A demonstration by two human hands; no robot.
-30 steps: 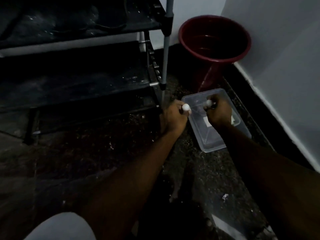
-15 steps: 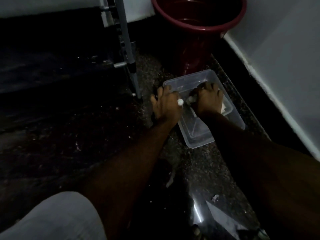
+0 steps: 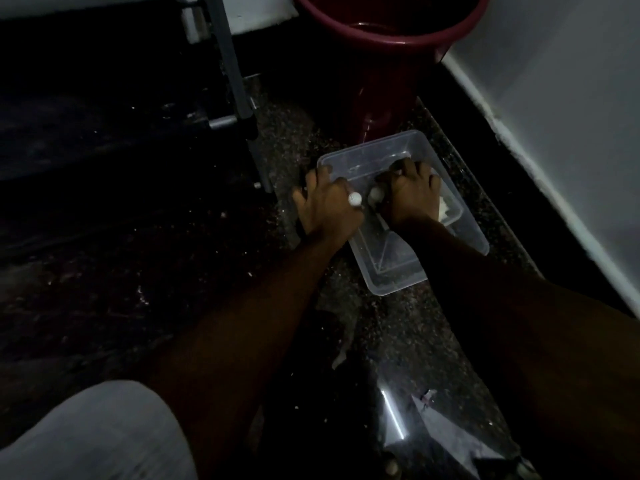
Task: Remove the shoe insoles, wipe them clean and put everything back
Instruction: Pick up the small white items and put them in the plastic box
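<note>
A clear plastic tub (image 3: pixel 398 285) sits on the dark speckled floor. My left hand (image 3: pixel 325 209) lies on the tub's left rim with its fingers spread. Inside the tub, my right hand (image 3: pixel 410 192) lies flat with straight fingers, pressing on something pale, perhaps a cloth (image 3: pixel 446 207), which shows at the hand's right side. A small white ball sits at the thumb side of each hand. The view is very dark, and I cannot make out a shoe or an insole.
A dark red bucket (image 3: pixel 381 46) stands just behind the tub. The grey leg of a shoe rack (image 3: pixel 235 81) rises to the left, with dark shelves beyond it. A white wall (image 3: pixel 554 98) runs along the right. My knee in pale cloth (image 3: pixel 97 434) is at bottom left.
Both hands were fists above the tub; they have opened and come down, the left onto the rim and the right into the tub. The camera tilted down and right.
</note>
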